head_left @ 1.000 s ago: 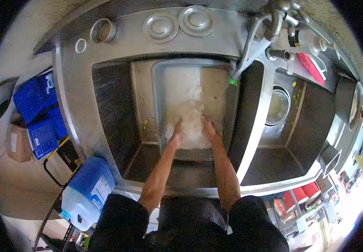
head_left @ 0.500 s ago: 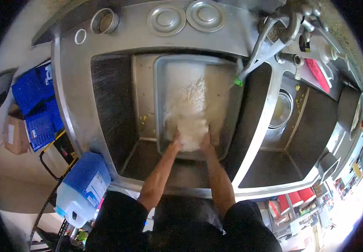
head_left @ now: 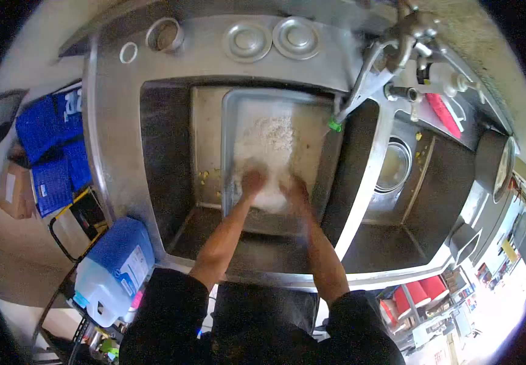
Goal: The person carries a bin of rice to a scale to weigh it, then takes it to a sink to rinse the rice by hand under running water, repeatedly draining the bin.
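Observation:
A large grey rectangular tub [head_left: 229,140] stands inside the left sink basin, holding cloudy, pale water [head_left: 311,140]. White grains that look like rice [head_left: 275,131] are heaped under the water in its middle. My left hand [head_left: 253,180] is down in the near half of the tub, among pale, smeared grains. Across from it, my right hand [head_left: 294,187] dips into the same water, a gap of white between the two. Motion and cloudy water blur the fingers of both hands, so their grip is hidden.
A faucet spout tipped green [head_left: 334,125] hangs by the tub's right edge. The right basin holds a round metal pot [head_left: 393,165]. Two metal lids [head_left: 247,41] and a small metal cup [head_left: 165,35] sit on the back ledge. A blue jug [head_left: 117,261] stands at left.
My hands were lower with a pale mass of grains between them; now they are farther into the tub, and that mass has spread out. The view has shifted slightly.

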`<state>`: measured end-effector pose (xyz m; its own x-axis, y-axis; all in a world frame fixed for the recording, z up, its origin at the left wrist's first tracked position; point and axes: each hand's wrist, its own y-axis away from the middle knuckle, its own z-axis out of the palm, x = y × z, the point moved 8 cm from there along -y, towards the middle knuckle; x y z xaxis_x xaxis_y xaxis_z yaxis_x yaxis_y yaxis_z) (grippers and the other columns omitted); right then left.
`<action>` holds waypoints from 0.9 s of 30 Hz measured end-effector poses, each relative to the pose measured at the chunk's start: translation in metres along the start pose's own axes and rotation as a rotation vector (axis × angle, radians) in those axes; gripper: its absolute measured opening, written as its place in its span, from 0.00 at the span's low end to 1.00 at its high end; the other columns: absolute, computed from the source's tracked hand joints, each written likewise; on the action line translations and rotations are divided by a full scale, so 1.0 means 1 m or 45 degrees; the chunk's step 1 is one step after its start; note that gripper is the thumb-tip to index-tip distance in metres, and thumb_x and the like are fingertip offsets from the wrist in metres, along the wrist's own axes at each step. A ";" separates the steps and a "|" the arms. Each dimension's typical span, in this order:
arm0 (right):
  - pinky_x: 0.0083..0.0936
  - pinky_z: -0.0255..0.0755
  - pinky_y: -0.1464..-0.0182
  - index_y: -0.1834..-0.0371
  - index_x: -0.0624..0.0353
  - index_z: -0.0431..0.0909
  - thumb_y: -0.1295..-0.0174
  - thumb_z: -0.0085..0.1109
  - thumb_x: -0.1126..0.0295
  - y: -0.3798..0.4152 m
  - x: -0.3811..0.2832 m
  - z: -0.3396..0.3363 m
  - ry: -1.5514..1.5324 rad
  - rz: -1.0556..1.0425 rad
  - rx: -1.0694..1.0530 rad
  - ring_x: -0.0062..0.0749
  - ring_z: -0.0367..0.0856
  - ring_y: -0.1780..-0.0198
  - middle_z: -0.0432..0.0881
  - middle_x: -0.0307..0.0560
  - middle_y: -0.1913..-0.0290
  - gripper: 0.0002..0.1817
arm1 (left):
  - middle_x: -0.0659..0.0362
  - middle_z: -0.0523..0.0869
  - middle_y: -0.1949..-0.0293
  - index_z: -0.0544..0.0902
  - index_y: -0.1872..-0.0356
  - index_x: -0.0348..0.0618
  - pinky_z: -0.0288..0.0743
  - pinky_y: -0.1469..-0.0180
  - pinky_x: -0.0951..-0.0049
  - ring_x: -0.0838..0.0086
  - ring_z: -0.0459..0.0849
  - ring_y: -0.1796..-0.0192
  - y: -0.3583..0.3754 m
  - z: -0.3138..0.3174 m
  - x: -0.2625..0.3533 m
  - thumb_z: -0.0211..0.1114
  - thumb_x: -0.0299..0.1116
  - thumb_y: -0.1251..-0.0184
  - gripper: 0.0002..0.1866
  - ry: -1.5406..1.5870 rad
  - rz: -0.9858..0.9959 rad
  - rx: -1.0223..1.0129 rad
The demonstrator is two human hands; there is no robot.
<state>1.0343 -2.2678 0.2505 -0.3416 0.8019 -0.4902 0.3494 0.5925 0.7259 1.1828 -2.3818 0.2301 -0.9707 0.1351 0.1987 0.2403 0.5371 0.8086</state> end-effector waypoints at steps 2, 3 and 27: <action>0.40 0.58 0.36 0.40 0.62 0.66 0.44 0.58 0.57 0.000 0.009 -0.010 0.269 -0.084 -0.072 0.53 0.64 0.37 0.67 0.62 0.39 0.31 | 0.41 0.79 0.51 0.74 0.46 0.36 0.68 0.43 0.52 0.46 0.77 0.49 0.026 -0.013 0.003 0.52 0.50 0.36 0.28 -0.014 0.137 0.251; 0.40 0.59 0.36 0.40 0.62 0.66 0.44 0.58 0.58 -0.004 0.018 -0.016 0.396 -0.133 -0.031 0.53 0.64 0.37 0.67 0.63 0.39 0.31 | 0.41 0.78 0.49 0.73 0.45 0.36 0.67 0.42 0.52 0.47 0.76 0.47 0.032 -0.034 0.006 0.51 0.52 0.36 0.30 0.163 0.190 0.281; 0.44 0.58 0.36 0.41 0.60 0.67 0.46 0.59 0.56 -0.121 -0.040 -0.099 -0.278 -0.314 0.716 0.55 0.66 0.39 0.69 0.64 0.42 0.31 | 0.43 0.63 0.35 0.63 0.34 0.46 0.53 0.32 0.55 0.52 0.60 0.33 -0.062 -0.115 0.051 0.45 0.45 0.30 0.26 -0.096 0.568 0.704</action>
<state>0.9194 -2.3792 0.2299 -0.3057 0.5994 -0.7398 0.7069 0.6634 0.2454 1.1179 -2.5034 0.2541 -0.7817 0.4865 0.3902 0.5997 0.7581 0.2563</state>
